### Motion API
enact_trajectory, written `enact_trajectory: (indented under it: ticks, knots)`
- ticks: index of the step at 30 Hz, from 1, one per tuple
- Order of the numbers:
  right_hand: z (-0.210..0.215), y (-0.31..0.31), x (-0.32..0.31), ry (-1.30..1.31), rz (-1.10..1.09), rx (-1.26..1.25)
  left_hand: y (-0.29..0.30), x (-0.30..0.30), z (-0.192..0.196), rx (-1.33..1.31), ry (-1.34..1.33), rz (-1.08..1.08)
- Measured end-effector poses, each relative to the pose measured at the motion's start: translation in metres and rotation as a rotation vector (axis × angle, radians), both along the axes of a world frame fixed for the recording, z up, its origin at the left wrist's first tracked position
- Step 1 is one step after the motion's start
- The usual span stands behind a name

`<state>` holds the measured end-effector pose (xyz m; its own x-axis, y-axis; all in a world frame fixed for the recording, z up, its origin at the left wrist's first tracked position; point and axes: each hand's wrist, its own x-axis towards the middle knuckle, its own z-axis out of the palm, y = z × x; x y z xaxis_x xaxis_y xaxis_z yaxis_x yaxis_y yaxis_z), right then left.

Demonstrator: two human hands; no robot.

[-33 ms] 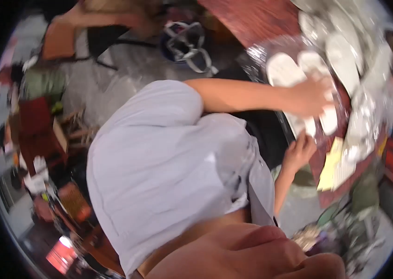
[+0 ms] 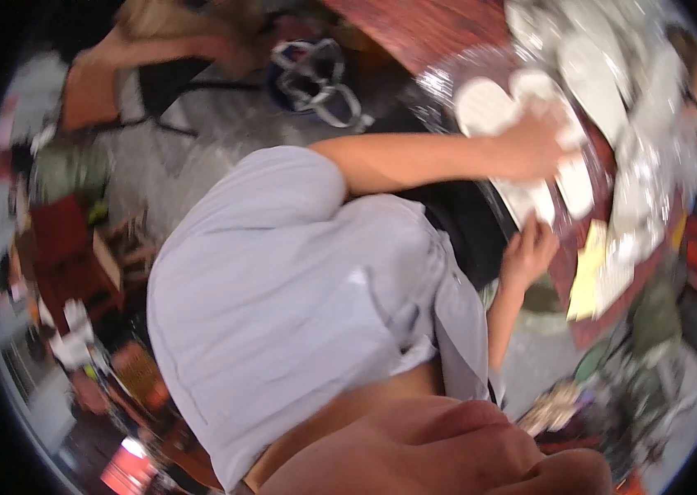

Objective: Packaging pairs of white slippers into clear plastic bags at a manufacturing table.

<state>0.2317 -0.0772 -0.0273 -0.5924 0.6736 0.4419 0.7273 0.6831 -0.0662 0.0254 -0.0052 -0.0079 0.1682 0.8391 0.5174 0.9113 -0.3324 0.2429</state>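
Two white shoe-sole-shaped pieces lie side by side on clear plastic on the dark red table. I cannot tell whether they are loose soles or whole slippers. My left hand (image 2: 530,144), palm down, reaches across both and hides the middle of the nearer sole (image 2: 480,106) and of the farther sole (image 2: 575,186). Its fingers are smeared by motion. Beside the table's near edge, my right hand (image 2: 530,249) has its fingers curled, with the fingertips closed at the narrow end of the nearer sole.
More white soles (image 2: 588,74) and crumpled clear plastic (image 2: 649,186) cover the table's far side. A yellow paper (image 2: 586,272) lies on the red table (image 2: 439,29). Behind stand a blue bin (image 2: 287,87) and a dark red chair (image 2: 64,235). Another person's arm (image 2: 159,49) shows at upper left.
The whole view has shifted slightly, so the table and soles sit a little higher and farther left. Both hands stay at the same soles, with little movement relative to them.
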Motion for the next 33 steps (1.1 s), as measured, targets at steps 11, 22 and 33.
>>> enact_trajectory:
  ticks: [11, 22, 33]
  knots:
    - [0.012, 0.059, 0.01, 0.658, -0.334, -0.372, -0.016, 0.001, 0.05, -0.341, -0.048, 0.133]
    - [-0.019, 0.063, -0.002, 0.673, -0.42, -0.16, 0.011, -0.001, 0.014, -0.391, -0.044, 0.309]
    - [-0.033, 0.064, 0.002, 0.562, -0.435, -0.225, -0.009, -0.017, 0.047, -0.298, -0.194, 0.266]
